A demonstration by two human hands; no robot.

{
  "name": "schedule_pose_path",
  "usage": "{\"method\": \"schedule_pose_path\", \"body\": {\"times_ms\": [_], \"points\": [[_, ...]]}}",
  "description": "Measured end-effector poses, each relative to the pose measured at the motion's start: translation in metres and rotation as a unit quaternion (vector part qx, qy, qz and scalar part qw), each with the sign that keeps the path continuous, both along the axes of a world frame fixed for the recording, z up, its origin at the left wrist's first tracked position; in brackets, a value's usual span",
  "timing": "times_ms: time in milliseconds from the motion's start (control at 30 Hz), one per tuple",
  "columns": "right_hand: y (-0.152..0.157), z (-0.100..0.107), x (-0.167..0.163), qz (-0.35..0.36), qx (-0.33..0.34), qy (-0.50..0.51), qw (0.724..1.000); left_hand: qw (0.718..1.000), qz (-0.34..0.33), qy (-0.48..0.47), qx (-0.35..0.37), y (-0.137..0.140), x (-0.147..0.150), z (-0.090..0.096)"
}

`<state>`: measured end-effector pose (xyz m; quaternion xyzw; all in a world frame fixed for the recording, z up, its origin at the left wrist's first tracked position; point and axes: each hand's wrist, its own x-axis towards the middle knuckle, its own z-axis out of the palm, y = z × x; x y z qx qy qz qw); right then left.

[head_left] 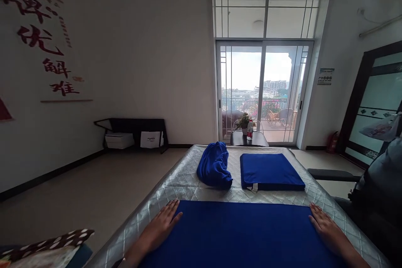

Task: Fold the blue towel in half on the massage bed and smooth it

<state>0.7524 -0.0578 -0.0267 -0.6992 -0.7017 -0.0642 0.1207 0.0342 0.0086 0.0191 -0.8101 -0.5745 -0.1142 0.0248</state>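
Note:
A blue cloth (241,234) lies spread flat on the silver quilted table cover (176,188), its near part running out of view. At the cloth's far left corner, my left hand (163,222) rests flat with fingers stretched out. My right hand (325,226) lies likewise along the far right corner, fingers extended. Neither hand grips anything. Beyond the spread cloth, a crumpled blue cloth (215,165) sits in a heap on the left. To its right is a neat stack of folded blue cloth (270,169) with a small white label at its front edge.
A person in dark clothing (381,184) sits at the right edge beside a chair armrest (333,174). Behind the table stands a small dark table (260,139) with a bottle (250,130) and a potted plant (243,122). A brown dotted cloth item (59,239) is at lower left.

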Motion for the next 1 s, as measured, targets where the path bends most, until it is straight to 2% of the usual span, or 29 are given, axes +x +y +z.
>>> {"method": "schedule_pose_path", "body": {"times_ms": [200,367,467,633,867,1000], "points": [[-0.001,0.000,0.002,-0.020,-0.005,0.016,1.000,0.999,0.027,0.003,-0.017,-0.004,0.001,0.000],[-0.009,0.025,-0.020,-0.046,-0.038,-0.005,0.998,0.999,0.032,0.006,-0.004,-0.013,0.011,0.013],[-0.012,0.036,-0.027,-0.062,-0.047,-0.005,0.997,1.000,0.019,0.009,0.007,-0.014,0.013,0.013],[-0.009,0.032,-0.022,-0.053,-0.064,-0.018,0.996,1.000,0.025,0.007,0.008,-0.008,0.010,0.005],[-0.014,0.039,-0.028,-0.058,-0.046,-0.024,0.997,0.999,0.031,0.001,0.009,-0.016,0.017,0.014],[-0.010,0.029,-0.018,-0.035,-0.038,-0.026,0.998,1.000,0.026,-0.002,0.014,-0.013,0.012,0.007]]}}
